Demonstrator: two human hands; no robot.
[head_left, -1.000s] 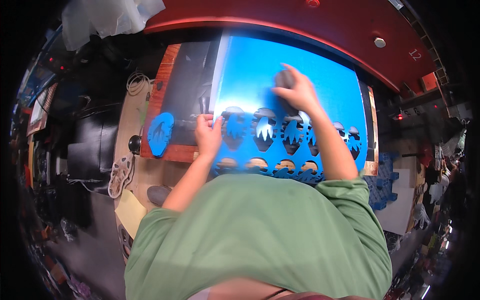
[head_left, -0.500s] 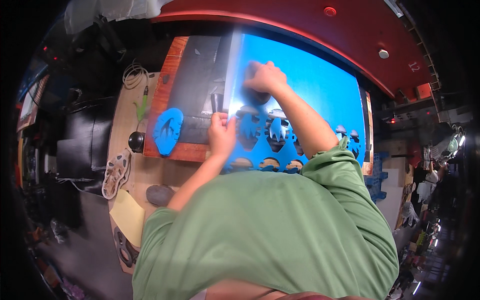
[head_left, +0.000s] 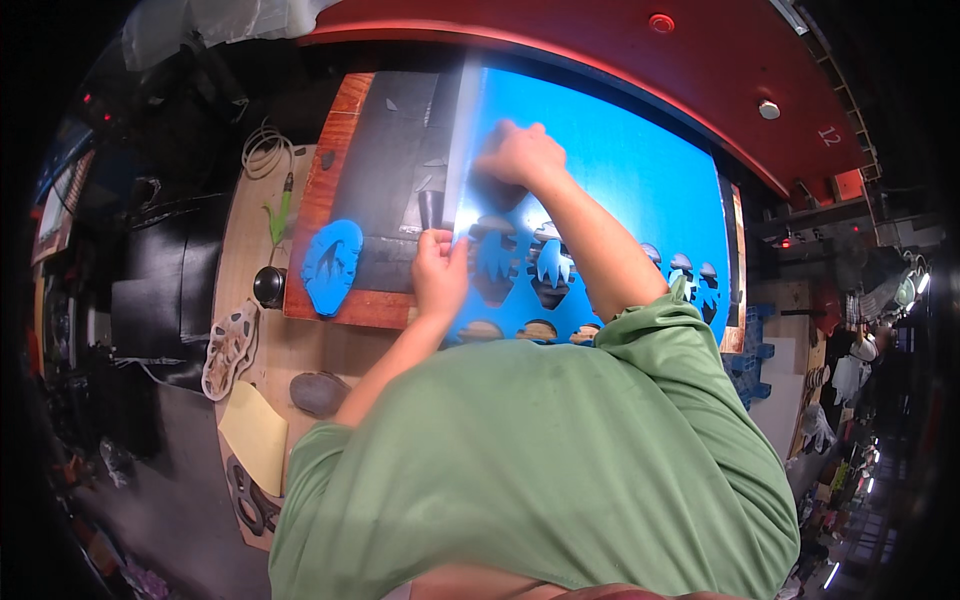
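A glossy blue sheet [head_left: 630, 150] lies across the work board, with rows of shaped cut-outs along its near side. Over its upper left part, my right hand [head_left: 528, 155] is closed on a dark cutting die [head_left: 496, 192], blurred by motion and partly covered by the hand. At the sheet's left edge, my left hand [head_left: 438, 275] has its fingers closed; a dark tapered piece [head_left: 431, 208] sticks up just beyond the fingertips. Whether they pinch this piece or the sheet's edge is hidden. Further left rests a blue cut-out shape [head_left: 333, 268] with a leaf-like opening.
A red machine beam [head_left: 600, 35] spans the far side. On the wooden side table at left are a coiled cable [head_left: 268, 155], a black round knob [head_left: 269, 286], a pale perforated sole shape [head_left: 230, 350], a grey oval piece [head_left: 318, 393] and a yellow sheet [head_left: 254, 435].
My right hand has shifted slightly left with the die over the blue sheet. My left hand stays at the sheet's left edge, its fingers still closed.
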